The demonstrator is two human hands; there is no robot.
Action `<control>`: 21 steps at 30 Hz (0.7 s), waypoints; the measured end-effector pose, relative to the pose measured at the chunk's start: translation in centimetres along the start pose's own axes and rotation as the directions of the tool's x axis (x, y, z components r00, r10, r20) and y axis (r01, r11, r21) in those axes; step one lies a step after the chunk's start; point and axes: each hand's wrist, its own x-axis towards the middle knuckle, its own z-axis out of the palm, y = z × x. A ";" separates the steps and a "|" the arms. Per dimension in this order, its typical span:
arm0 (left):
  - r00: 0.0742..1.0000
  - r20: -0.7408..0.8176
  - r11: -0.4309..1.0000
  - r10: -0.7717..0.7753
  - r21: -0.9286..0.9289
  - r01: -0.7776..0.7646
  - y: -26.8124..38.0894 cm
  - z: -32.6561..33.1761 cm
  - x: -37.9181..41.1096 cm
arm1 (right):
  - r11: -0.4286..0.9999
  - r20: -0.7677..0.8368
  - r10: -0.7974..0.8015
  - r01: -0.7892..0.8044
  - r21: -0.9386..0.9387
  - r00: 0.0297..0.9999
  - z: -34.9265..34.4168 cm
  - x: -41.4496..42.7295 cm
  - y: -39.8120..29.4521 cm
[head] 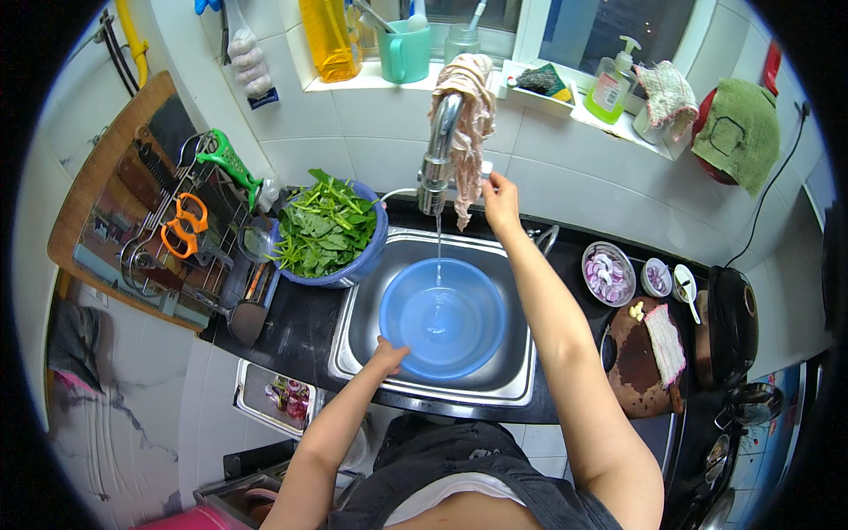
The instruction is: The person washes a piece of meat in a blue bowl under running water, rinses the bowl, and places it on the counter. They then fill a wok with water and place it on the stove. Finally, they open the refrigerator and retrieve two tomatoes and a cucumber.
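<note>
A light blue plastic basin point(397, 291) sits in the stainless steel sink point(361, 331), with some water in it. My left hand point(391, 358) grips its near left rim, the thumb lying over the edge. From the chrome faucet point(437, 159) a thin stream runs down into the basin. My right hand point(501, 204) reaches forward to the right of the spout, its fingertips pinched on the faucet's lever handle point(486, 169). A wrung pinkish cloth point(469, 126) is draped over the spout and hangs beside it.
Left of the sink stands a blue basket point(371, 252) heaped with leafy greens point(324, 228). Beyond it a rack point(218, 218) holds knives and orange-handled scissors point(184, 225). On the right are a bowl of sliced onion point(608, 275) and a round cutting board point(629, 371).
</note>
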 end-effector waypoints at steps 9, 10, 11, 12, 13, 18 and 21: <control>0.854 0.142 0.854 0.500 0.080 -0.513 -1.1 -4.5 -3.4 | 0.779 0.159 0.282 -0.323 0.538 0.946 -9.0 -12.8 -8.0; 0.861 0.245 0.877 0.447 0.073 -0.476 0.4 -4.7 -4.9 | 0.617 0.283 0.354 -0.450 0.646 0.892 -9.6 -14.7 -6.8; 0.843 0.295 0.860 0.450 0.110 -0.497 1.4 -4.7 -5.8 | 0.506 0.388 0.430 -0.573 0.645 0.815 -9.7 -16.5 -5.9; 0.812 0.374 0.836 0.449 0.146 -0.530 2.8 -3.8 -6.2 | 0.784 0.534 0.332 -0.542 0.303 0.778 -9.9 -18.3 -2.2; 0.810 0.395 0.801 0.433 0.242 -0.547 3.5 -3.9 -7.0 | 0.769 0.487 0.601 -0.293 -0.568 0.634 -8.5 -19.7 -3.6; 0.447 0.809 0.805 0.381 -0.052 -0.591 11.6 -0.8 -12.2 | 0.803 0.393 0.558 -0.357 -0.477 0.731 -12.4 -27.4 -1.7; 0.266 0.913 0.919 0.310 -0.216 -0.330 13.1 2.9 -12.0 | 0.786 0.221 0.536 -0.385 -0.484 0.815 -16.6 -29.5 -4.8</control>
